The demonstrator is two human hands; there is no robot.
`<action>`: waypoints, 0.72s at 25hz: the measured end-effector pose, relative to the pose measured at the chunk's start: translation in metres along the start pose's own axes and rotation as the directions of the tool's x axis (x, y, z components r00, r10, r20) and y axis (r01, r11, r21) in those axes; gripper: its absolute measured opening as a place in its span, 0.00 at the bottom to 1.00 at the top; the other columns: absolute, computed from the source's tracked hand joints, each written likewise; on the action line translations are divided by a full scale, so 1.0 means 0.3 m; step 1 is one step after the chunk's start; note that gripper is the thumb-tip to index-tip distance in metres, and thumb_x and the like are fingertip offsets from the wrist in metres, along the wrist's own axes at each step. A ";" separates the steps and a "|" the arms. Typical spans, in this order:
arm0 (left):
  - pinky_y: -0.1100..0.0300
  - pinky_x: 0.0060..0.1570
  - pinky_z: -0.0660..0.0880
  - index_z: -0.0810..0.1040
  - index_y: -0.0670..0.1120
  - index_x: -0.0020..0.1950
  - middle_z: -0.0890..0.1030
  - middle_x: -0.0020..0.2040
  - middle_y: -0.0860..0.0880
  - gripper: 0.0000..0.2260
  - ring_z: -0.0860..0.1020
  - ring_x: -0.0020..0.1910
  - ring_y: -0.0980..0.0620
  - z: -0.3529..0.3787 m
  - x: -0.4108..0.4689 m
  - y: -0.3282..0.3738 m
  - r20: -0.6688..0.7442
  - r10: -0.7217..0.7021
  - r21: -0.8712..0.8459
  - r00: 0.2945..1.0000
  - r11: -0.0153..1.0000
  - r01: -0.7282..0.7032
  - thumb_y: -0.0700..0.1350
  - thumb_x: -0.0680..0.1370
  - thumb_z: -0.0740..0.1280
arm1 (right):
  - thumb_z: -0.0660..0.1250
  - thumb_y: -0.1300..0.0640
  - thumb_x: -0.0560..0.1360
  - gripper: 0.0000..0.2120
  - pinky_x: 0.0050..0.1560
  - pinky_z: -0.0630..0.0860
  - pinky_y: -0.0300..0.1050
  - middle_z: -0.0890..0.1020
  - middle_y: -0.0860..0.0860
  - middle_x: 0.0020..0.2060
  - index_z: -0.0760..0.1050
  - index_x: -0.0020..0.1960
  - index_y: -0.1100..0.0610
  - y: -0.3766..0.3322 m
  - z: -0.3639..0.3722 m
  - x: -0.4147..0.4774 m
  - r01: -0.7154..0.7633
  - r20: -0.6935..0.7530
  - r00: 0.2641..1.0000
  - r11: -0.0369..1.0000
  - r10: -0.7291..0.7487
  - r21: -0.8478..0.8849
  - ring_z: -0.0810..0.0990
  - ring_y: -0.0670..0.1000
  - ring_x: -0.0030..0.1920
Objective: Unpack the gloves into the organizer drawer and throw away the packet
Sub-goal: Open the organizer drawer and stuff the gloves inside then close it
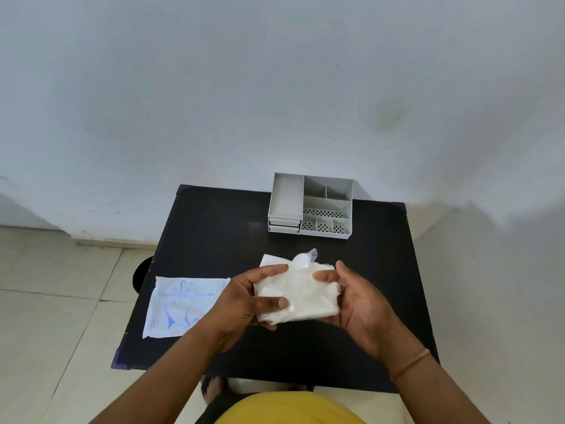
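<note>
Gloves: white bundle [298, 293] pinched between left hand [244, 298] and right hand [356, 296] fingers.
Packet: laid flat [180, 304] beside left fingers.

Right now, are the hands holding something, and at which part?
Yes. Both hands hold the white gloves bundle above the table: left hand at its left edge, right hand at its right edge.

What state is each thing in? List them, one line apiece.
Gloves bundle: folded in white paper, held above the table by both hands.
Left hand: gripping the bundle.
Right hand: gripping the bundle.
Packet: lying flat at the table's left edge.
Organizer: compartments empty; the two drawers look shut.
</note>
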State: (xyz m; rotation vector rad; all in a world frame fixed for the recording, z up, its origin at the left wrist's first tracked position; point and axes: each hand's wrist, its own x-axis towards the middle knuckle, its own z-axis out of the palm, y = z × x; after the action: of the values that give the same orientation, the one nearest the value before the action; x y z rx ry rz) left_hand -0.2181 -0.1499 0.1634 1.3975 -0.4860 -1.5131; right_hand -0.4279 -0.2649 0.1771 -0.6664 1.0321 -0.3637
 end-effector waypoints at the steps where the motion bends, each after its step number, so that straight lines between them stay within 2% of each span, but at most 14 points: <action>1: 0.47 0.40 0.86 0.88 0.52 0.61 0.80 0.65 0.42 0.23 0.84 0.56 0.38 0.016 -0.004 -0.006 -0.011 -0.001 -0.014 1.000 1.000 0.000 0.31 0.71 0.79 | 0.65 0.48 0.83 0.17 0.61 0.81 0.70 0.88 0.58 0.57 0.87 0.52 0.59 -0.015 -0.007 -0.009 0.017 -0.011 1.000 0.999 -0.018 -0.043 0.87 0.63 0.59; 3: 0.48 0.38 0.86 0.89 0.49 0.58 0.83 0.61 0.44 0.20 0.87 0.51 0.42 0.047 -0.016 -0.008 -0.020 0.017 -0.029 1.000 0.999 -0.018 0.31 0.71 0.79 | 0.70 0.57 0.80 0.08 0.60 0.82 0.69 0.87 0.55 0.58 0.87 0.56 0.52 -0.028 -0.018 -0.014 0.127 -0.012 0.991 0.980 -0.130 -0.155 0.87 0.60 0.58; 5: 0.49 0.40 0.87 0.90 0.47 0.57 0.85 0.58 0.48 0.19 0.88 0.50 0.46 0.072 -0.026 -0.002 -0.028 0.045 -0.025 0.999 0.999 -0.046 0.31 0.69 0.80 | 0.73 0.67 0.76 0.25 0.60 0.83 0.66 0.86 0.51 0.61 0.81 0.67 0.43 -0.037 -0.027 -0.004 0.202 -0.014 0.978 0.954 -0.210 -0.222 0.85 0.57 0.60; 6: 0.50 0.43 0.87 0.90 0.47 0.56 0.86 0.56 0.50 0.19 0.88 0.50 0.48 0.084 -0.031 0.004 -0.038 0.063 -0.013 0.997 0.998 -0.063 0.32 0.68 0.80 | 0.74 0.69 0.74 0.33 0.61 0.83 0.65 0.84 0.51 0.63 0.75 0.72 0.41 -0.044 -0.034 0.007 0.196 -0.018 0.979 0.959 -0.204 -0.206 0.85 0.57 0.61; 8: 0.55 0.48 0.85 0.90 0.48 0.56 0.88 0.56 0.52 0.21 0.87 0.53 0.49 0.100 -0.034 0.018 -0.044 0.113 0.027 0.993 0.993 -0.112 0.33 0.66 0.82 | 0.75 0.71 0.71 0.40 0.62 0.82 0.67 0.82 0.52 0.65 0.70 0.74 0.41 -0.066 -0.046 0.021 0.142 -0.014 0.989 0.983 -0.145 -0.114 0.84 0.60 0.63; 10: 0.57 0.51 0.84 0.90 0.49 0.57 0.88 0.57 0.53 0.22 0.86 0.56 0.52 0.108 -0.037 0.039 -0.037 0.161 0.079 0.986 0.984 -0.157 0.35 0.66 0.83 | 0.74 0.71 0.70 0.36 0.62 0.81 0.69 0.82 0.54 0.66 0.75 0.72 0.44 -0.093 -0.049 0.019 0.101 0.088 0.992 0.989 -0.092 -0.106 0.83 0.62 0.64; 13: 0.57 0.53 0.84 0.89 0.51 0.59 0.87 0.60 0.54 0.23 0.85 0.58 0.53 0.112 -0.036 0.063 -0.020 0.210 0.157 0.977 0.966 -0.205 0.35 0.67 0.83 | 0.72 0.69 0.73 0.25 0.64 0.81 0.66 0.86 0.55 0.62 0.82 0.65 0.48 -0.132 -0.034 -0.006 0.240 0.211 0.961 0.916 -0.178 -0.321 0.84 0.60 0.64; 14: 0.56 0.53 0.84 0.89 0.52 0.60 0.86 0.61 0.53 0.23 0.85 0.59 0.53 0.115 -0.035 0.070 -0.022 0.219 0.166 0.976 0.963 -0.212 0.36 0.67 0.83 | 0.73 0.69 0.74 0.22 0.65 0.81 0.63 0.87 0.52 0.61 0.84 0.63 0.48 -0.143 -0.030 -0.013 0.306 0.220 0.947 0.869 -0.235 -0.389 0.84 0.58 0.64; 16: 0.55 0.54 0.84 0.89 0.52 0.60 0.86 0.62 0.51 0.24 0.85 0.59 0.52 0.123 -0.033 0.082 -0.040 0.225 0.158 0.973 0.963 -0.216 0.38 0.66 0.84 | 0.74 0.66 0.76 0.17 0.68 0.79 0.56 0.83 0.44 0.67 0.87 0.58 0.48 -0.166 -0.031 -0.016 0.396 0.253 0.917 0.783 -0.309 -0.480 0.82 0.48 0.67; 18: 0.55 0.54 0.85 0.89 0.53 0.59 0.86 0.62 0.50 0.25 0.85 0.59 0.50 0.129 -0.032 0.093 -0.065 0.222 0.148 0.973 0.966 -0.210 0.41 0.64 0.84 | 0.73 0.55 0.79 0.09 0.71 0.76 0.54 0.75 0.36 0.74 0.88 0.56 0.48 -0.181 -0.037 -0.022 0.417 0.331 0.902 0.755 -0.277 -0.506 0.76 0.42 0.72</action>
State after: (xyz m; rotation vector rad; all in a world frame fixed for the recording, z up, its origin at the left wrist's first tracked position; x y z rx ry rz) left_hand -0.2440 -0.1663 0.2011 1.4566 -0.6826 -1.2613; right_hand -0.4394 -0.3057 0.2136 -1.4296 0.7745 -0.2876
